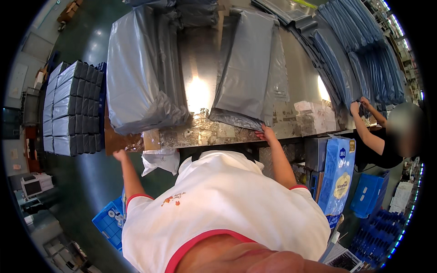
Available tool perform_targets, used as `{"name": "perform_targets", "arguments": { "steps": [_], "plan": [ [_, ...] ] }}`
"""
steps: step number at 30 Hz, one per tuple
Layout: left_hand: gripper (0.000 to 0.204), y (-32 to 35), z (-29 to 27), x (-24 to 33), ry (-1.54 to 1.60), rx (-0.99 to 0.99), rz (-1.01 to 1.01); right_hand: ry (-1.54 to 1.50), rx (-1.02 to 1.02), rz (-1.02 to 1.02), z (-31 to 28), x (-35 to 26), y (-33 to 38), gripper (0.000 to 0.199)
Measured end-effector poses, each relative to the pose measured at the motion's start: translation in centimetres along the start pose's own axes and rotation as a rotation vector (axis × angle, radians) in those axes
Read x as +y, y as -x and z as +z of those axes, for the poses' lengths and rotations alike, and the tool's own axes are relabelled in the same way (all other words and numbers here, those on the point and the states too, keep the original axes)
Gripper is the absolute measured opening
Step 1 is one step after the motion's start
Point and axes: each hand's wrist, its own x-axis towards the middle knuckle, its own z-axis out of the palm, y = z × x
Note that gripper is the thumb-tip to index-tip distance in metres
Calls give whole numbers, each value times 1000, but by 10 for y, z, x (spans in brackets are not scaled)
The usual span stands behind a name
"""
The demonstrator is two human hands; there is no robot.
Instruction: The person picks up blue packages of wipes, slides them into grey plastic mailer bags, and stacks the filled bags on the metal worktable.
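A flat stack of grey plastic bags (pixel 243 68) lies on the metal table in front of me, with a clear plastic sleeve (pixel 278 73) along its right side. My right hand (pixel 266 134) pinches the near right corner of this stack, where the dark lower edge folds. To the left, my left hand (pixel 119 155) is curled at the table's front edge, beside a scrap of clear film (pixel 134 143) and brown cardboard (pixel 116 136). What its fingers hold, if anything, is too small to make out. A taller grey plastic-wrapped bundle (pixel 136 68) stands just beyond it.
Grey wrapped packs (pixel 73 109) are piled at the left. Blue-grey bags (pixel 355 32) cover the table's far right, where another person's hands (pixel 359 105) grip some. A blue package (pixel 337 177) stands right of me; a blue crate (pixel 109 223) sits lower left.
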Motion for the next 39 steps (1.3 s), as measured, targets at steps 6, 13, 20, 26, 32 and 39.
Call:
{"name": "perform_targets", "arguments": {
  "steps": [6,13,20,26,32,39],
  "plan": [
    [23,66,16,127,-271,-127,691,680,586,-609,-18,-19,29,40],
    [52,245,169,191,-235,-1125,1343,1694,402,-1362,5,-83,51,52],
    [41,232,287,229,-512,-1065,2035,1922,-2,-1441,0,-93,23,41],
    [29,216,285,228,-472,-1365,1628,1292,-58,-1256,-29,-100,22,30],
    [17,216,337,225,5,-1437,929,574,-91,-566,-87,-108,-47,30],
    [42,278,419,189,447,-1170,-167,166,175,-609,-34,-104,-126,32]
  ]
}}
